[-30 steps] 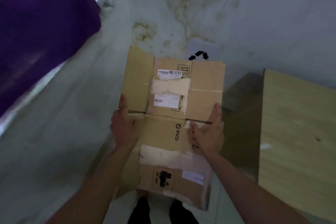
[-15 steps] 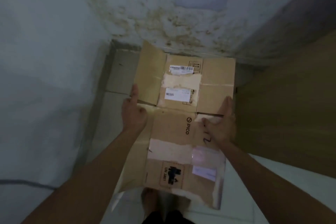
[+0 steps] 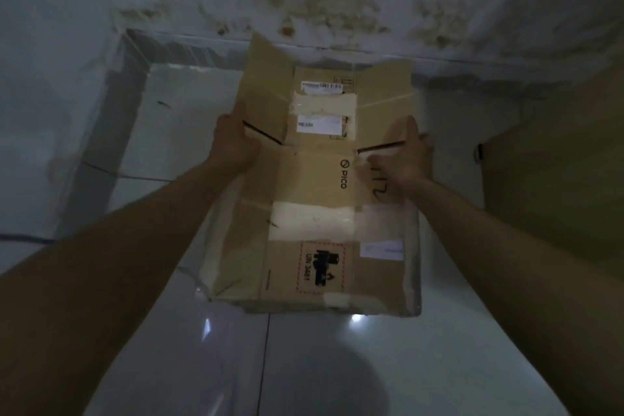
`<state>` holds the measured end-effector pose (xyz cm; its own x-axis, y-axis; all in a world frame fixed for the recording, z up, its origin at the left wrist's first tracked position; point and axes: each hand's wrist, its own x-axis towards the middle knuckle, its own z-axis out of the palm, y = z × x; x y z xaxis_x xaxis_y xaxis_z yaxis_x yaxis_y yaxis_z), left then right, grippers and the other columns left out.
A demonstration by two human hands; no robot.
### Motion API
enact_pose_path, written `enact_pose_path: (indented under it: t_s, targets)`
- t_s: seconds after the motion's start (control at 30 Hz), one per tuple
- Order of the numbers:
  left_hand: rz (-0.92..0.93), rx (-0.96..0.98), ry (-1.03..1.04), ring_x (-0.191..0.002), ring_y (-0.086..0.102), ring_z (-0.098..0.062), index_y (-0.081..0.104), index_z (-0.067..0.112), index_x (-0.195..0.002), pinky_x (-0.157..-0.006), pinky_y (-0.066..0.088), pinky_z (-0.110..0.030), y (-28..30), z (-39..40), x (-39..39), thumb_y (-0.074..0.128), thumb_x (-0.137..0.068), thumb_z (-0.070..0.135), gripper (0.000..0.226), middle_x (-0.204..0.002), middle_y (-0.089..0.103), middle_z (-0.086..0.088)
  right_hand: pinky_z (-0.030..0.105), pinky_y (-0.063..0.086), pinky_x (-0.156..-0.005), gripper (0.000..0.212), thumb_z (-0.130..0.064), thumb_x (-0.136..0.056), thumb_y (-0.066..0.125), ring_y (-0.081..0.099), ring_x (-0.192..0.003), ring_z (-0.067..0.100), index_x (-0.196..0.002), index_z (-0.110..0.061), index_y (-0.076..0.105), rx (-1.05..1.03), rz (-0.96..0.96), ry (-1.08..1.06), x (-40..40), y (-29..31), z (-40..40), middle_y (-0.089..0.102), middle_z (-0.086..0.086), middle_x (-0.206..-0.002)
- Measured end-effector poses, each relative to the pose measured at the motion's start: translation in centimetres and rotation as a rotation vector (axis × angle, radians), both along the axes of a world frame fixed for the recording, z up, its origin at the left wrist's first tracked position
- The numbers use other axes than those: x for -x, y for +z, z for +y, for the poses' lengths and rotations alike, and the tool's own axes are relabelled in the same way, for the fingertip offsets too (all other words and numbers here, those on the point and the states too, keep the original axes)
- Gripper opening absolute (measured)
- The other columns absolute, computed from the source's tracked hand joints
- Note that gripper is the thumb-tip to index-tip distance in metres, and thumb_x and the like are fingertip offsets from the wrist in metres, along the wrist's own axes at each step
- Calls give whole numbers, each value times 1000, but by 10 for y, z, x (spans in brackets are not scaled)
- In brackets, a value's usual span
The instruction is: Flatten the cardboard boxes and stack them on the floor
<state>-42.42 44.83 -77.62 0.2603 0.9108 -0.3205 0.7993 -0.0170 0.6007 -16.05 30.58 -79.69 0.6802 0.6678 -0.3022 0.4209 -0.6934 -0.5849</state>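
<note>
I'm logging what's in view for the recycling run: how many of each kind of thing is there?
Flattened cardboard box: 1
White stickers on the box, first at: 3
Hands gripping it, left hand and right hand: 2
Total: 6

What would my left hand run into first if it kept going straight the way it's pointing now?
Likely the stained wall. The left hand, gripping the flattened cardboard box, points toward it, with floor below; depth is unclear.
</note>
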Motion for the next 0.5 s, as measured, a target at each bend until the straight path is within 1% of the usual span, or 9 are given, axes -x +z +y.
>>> enact_pose_path:
  t_s: [0.07, 0.13, 0.2, 0.27, 0.33, 0.4, 0.47, 0.5]
  targets:
    - [80, 38, -48, -134, 38, -37, 30, 12, -152, -110, 35, -40, -21, 2, 0, 60, -86, 8, 73, -150, 27, -21, 33, 40, -107, 108, -51, -60, 89, 30, -135, 28, -147, -30, 29, 69, 7, 120, -3, -26, -2, 18, 8, -152]
    - [172, 94, -68, -139, 31, -36, 26, 17, -153, -114, 32, -43, -43, 4, 5, 69, -83, 16, 83, -155, 16, -15, 42, 37, -114, 117, -62, -54, 87, 20, -143, 32, -149, -30, 25, 153, -3, 195, -5, -53, -10, 2, 7, -157]
    - [228, 125, -114, -139, 30, -38, 23, 20, -153, -114, 33, -47, -65, 4, 12, 78, -78, 27, 94, -157, 10, -13, 46, 30, -119, 120, -60, -64, 83, 6, -150, 33, -156, -30, 13, 211, 15, 239, -7, -75, -17, -14, 5, -161]
    - [250, 132, -149, -139, 32, -40, 19, 22, -154, -114, 34, -48, -83, 3, 18, 81, -75, 37, 101, -158, 6, -14, 48, 18, -123, 117, -53, -75, 80, -9, -153, 28, -159, -31, 1, 213, 43, 255, -4, -88, -21, -25, 2, -162]
    - [285, 98, -171, -139, 32, -42, 14, 24, -155, -114, 33, -46, -96, 3, 19, 80, -75, 42, 106, -159, 6, -15, 50, 10, -124, 113, -51, -80, 76, -18, -152, 25, -159, -32, -3, 207, 51, 268, -4, -91, -24, -29, 1, -162]
    - [325, 80, -188, -136, 34, -46, 11, 25, -156, -110, 35, -47, -98, 1, 15, 79, -75, 44, 107, -158, 8, -17, 51, 5, -124, 110, -53, -83, 73, -24, -150, 26, -158, -33, -5, 246, 55, 264, -5, -89, -24, -30, 3, -162]
    - [385, 72, -164, -134, 35, -47, 12, 28, -154, -107, 36, -50, -96, -2, 11, 79, -75, 46, 106, -157, 10, -17, 52, 5, -123, 106, -53, -84, 72, -20, -151, 28, -159, -34, 0, 297, -12, 249, 4, -83, -22, -25, 5, -164]
    - [422, 56, -121, -136, 31, -47, 12, 29, -154, -108, 34, -53, -91, -8, 7, 78, -75, 47, 105, -158, 9, -17, 53, 5, -123, 97, -50, -85, 70, -15, -152, 29, -158, -34, 8, 286, -96, 217, 13, -80, -20, -18, 6, -165]
